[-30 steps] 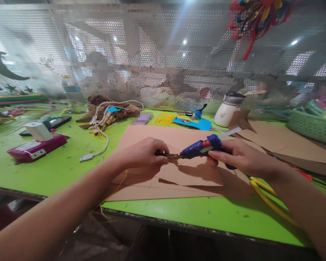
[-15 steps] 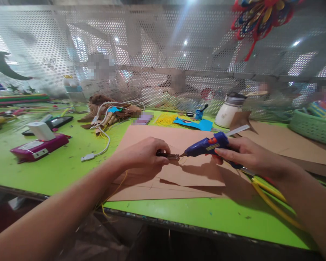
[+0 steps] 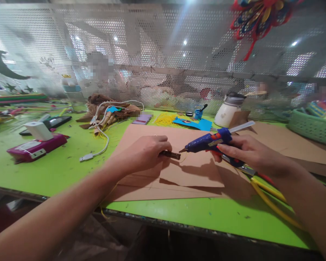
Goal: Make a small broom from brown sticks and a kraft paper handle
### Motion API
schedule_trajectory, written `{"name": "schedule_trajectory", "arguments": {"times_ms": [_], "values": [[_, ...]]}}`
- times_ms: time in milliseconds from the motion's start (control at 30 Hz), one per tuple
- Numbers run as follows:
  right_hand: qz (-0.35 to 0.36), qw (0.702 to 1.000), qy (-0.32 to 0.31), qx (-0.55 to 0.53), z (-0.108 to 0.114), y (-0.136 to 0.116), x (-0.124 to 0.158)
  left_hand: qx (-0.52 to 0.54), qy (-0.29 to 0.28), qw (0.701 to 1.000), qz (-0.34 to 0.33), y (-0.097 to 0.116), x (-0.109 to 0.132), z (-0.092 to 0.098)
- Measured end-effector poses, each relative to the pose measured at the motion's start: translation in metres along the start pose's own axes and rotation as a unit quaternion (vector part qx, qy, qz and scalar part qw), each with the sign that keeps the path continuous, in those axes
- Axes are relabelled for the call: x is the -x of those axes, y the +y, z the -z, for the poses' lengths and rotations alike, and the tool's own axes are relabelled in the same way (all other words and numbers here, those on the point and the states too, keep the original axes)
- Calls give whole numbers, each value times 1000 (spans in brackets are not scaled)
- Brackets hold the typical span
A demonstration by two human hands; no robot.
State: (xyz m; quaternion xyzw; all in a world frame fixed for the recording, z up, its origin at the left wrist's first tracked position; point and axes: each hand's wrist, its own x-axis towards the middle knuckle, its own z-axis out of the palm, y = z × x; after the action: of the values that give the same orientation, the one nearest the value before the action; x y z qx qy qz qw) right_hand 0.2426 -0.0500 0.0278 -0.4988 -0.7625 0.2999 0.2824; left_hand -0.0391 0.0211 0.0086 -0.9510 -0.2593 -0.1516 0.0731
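My left hand (image 3: 151,150) is closed on a short, dark brown bundle (image 3: 173,155) that looks like rolled or stacked strips. Its free end points right, and my fingers hide the rest. My right hand (image 3: 250,152) grips a blue glue gun (image 3: 206,142) with red parts, and a whitish glue stick (image 3: 243,126) juts from its back. The nozzle is just above and right of the bundle's end, with a small gap between them. A thin yellow strand (image 3: 185,158) hangs near that end. Under both hands lies brown card (image 3: 141,192) with a smaller brown sheet (image 3: 201,174) on it.
A maroon power strip (image 3: 38,148) with a white plug and a white USB cable (image 3: 87,157) lie left. Behind are crumpled brown paper (image 3: 97,105), yellow shreds (image 3: 164,119), a blue paint pot (image 3: 198,114) and a white jug (image 3: 228,110). A green basket (image 3: 312,127) stands right.
The glue gun's nozzle has drawn slightly up from the bundle's end. My left hand has turned the bundle a little, and it now shows a darker side.
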Motion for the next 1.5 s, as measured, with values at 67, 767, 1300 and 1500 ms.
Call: {"name": "schedule_trajectory", "arguments": {"times_ms": [67, 767, 1300, 1500], "values": [[-1, 1000, -6, 3, 0, 0, 0, -51, 14, 998, -17, 1, 0, -1], [-2, 1000, 4, 3, -3, -2, -1, -108, 47, 991, -57, 5, 0, 4], [-2, 1000, -1, 7, -1, -2, 0, -74, 57, 995, -43, 3, 1, 1], [-16, 1000, 0, -5, -1, -1, 0, -68, 53, 995, -41, 3, 1, 1]]}}
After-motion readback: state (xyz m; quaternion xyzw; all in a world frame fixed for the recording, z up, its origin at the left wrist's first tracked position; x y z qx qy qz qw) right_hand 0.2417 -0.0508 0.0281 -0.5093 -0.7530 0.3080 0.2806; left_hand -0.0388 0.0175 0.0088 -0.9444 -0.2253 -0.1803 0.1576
